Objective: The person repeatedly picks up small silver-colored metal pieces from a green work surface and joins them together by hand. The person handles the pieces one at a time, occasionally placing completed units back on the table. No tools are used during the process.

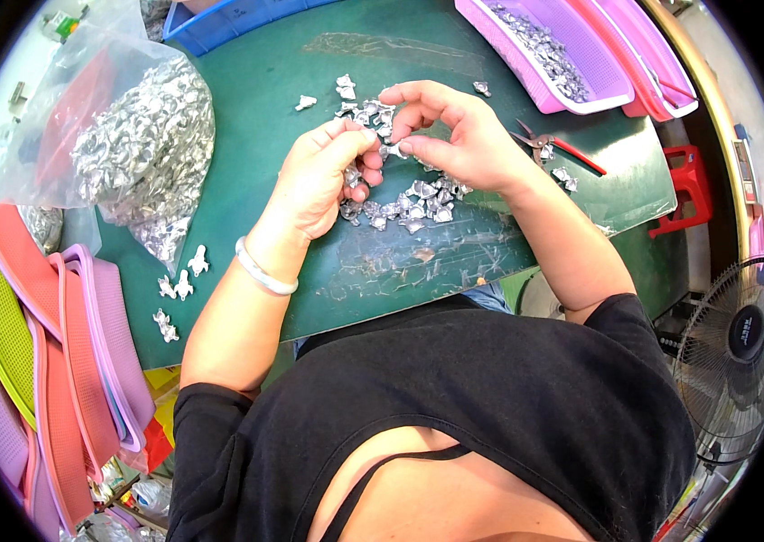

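A loose pile of small silver metal castings (418,203) lies on the green tabletop under and between my hands. My left hand (318,172), with a pale bangle (266,267) on its wrist, is closed, thumb against the curled fingers. A bit of a silver casting (352,175) shows between those fingers; the rest of it is hidden. Just to the right, above the pile, my right hand (463,135) has thumb and forefinger curved apart, and I see nothing between them. Its other fingers are partly hidden. A few castings lie beyond the fingertips.
A clear plastic bag (151,144) full of castings stands at the left, with loose castings (185,285) near it. Stacked baskets (61,361) fill the lower left. Red-handled cutters (562,149) and a pink basket (535,77) of small metal parts lie right. A fan (734,352) stands beyond.
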### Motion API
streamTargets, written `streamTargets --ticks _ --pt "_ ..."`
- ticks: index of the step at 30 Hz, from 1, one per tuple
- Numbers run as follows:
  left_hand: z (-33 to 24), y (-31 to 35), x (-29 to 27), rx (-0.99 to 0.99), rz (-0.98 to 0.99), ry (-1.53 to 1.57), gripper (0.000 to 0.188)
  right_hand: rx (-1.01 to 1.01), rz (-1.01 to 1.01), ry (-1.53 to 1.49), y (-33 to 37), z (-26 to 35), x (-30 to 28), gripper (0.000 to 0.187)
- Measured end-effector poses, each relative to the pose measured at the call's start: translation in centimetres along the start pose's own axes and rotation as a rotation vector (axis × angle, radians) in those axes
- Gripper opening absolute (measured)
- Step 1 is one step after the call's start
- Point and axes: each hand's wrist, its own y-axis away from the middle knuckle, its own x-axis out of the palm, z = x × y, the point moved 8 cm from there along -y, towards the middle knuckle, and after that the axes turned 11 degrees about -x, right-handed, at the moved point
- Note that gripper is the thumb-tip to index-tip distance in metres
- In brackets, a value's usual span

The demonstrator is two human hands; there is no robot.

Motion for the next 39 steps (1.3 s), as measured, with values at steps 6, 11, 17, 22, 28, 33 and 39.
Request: streamTargets --ticks 6,11,17,22,28,33,39 --pt "0.1 0.4 0.8 -0.031 0.013 -0.086 0.012 -0.029 -0.04 -0.048 0.0 0.3 -0.2 0.04" --pt "0.2 0.3 0.8 -0.033 0.003 -0.123 0.011 -0.036 -0.054 -0.071 0.0 0.3 -0.1 0.04" --pt "0.3 0.2 0.5 -0.045 -0.02 -0.077 0.012 0.019 -0.115 -0.099 0.2 -0.8 -0.6 0.04" --pt "0.4 0.1 0.2 -0.081 -0.03 -0.005 0.014 -0.038 0.251 0.41 0.4 -0.9 -0.2 0.05" --pt "0.5 0.1 0.1 -0.103 -0.011 0.027 0.016 -0.032 0.318 0.469 0.8 -1.1 0.4 0.054" --pt "0.4 0.0 0.1 -0.095 0.009 0.03 0.014 0.008 0.29 0.419 0.8 -1.5 0.2 0.052" --pt "-0.4 0.1 0.5 -0.001 0.113 0.197 0.008 0.097 0.12 0.169 0.6 -1.8 -0.7 0.049"
